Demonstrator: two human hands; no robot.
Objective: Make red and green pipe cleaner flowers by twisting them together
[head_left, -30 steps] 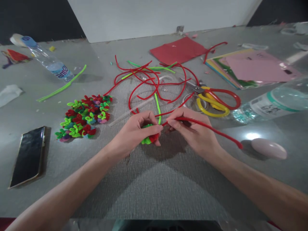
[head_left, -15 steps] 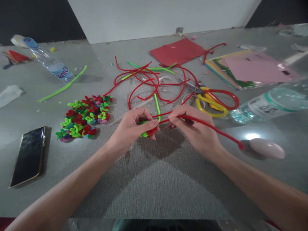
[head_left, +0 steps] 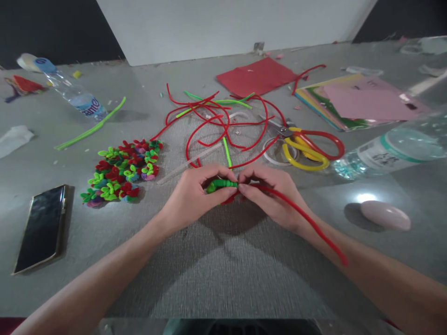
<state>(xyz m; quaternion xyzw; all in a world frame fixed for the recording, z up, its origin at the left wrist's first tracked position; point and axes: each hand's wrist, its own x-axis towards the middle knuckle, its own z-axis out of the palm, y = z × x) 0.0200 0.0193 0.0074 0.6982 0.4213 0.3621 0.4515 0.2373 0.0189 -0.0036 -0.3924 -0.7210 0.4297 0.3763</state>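
Note:
My left hand (head_left: pixel 200 190) is closed on a small coiled green and red pipe-cleaner piece (head_left: pixel 223 184), partly hidden by the fingers. Fingertip to fingertip with it, my right hand (head_left: pixel 268 191) pinches a red pipe cleaner (head_left: pixel 300 210), whose long free end runs down over the right wrist. Beyond the hands lies a tangle of red pipe cleaners (head_left: pixel 227 122) with some green ones, and a short green pipe cleaner (head_left: pixel 226 151) points toward the fingers. To the left sits a cluster of small red and green pipe-cleaner shapes (head_left: pixel 114 174).
Scissors (head_left: pixel 307 145) with red and yellow handles lie right of the tangle. Two plastic bottles, one at left (head_left: pixel 78 97) and one at right (head_left: pixel 387 146), lie near a phone (head_left: pixel 42 228), a computer mouse (head_left: pixel 385 215), red paper (head_left: pixel 256 77) and stacked coloured sheets (head_left: pixel 370 100).
Both hands have come closer together. The held piece has turned, so its green coil faces up, and the red pipe cleaner's free end has swung lower.

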